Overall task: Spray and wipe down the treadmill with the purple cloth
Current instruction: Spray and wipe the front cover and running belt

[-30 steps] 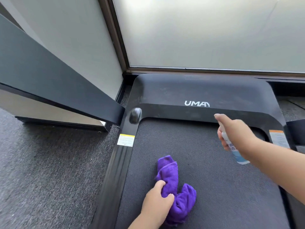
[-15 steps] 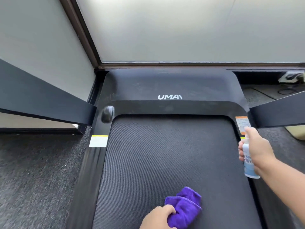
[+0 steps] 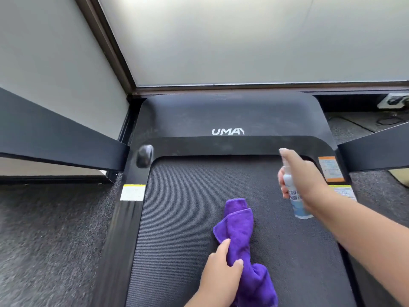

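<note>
One treadmill (image 3: 228, 120), one purple cloth (image 3: 241, 240), one spray bottle (image 3: 295, 202). Two hands: the left hand (image 3: 221, 273) and the right hand (image 3: 303, 176). Three stickers on the treadmill's side rails. Two dark bars, one on each side.

fluffy purple cloth (image 3: 241, 235), matt ribbed treadmill belt (image 3: 183, 218), rough carpet (image 3: 51, 240)

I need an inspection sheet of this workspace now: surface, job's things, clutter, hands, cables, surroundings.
Surface: treadmill belt, dark; motor cover looks dusty.
Job's things: purple cloth bunched on the belt; spray bottle held above the belt.
Clutter: nothing seen.
Hands: left hand grips the cloth; right hand holds the bottle, forefinger on its top.
Cables: cord on the floor, far right.
Surroundings: grey carpet, frosted window, wall socket.
</note>
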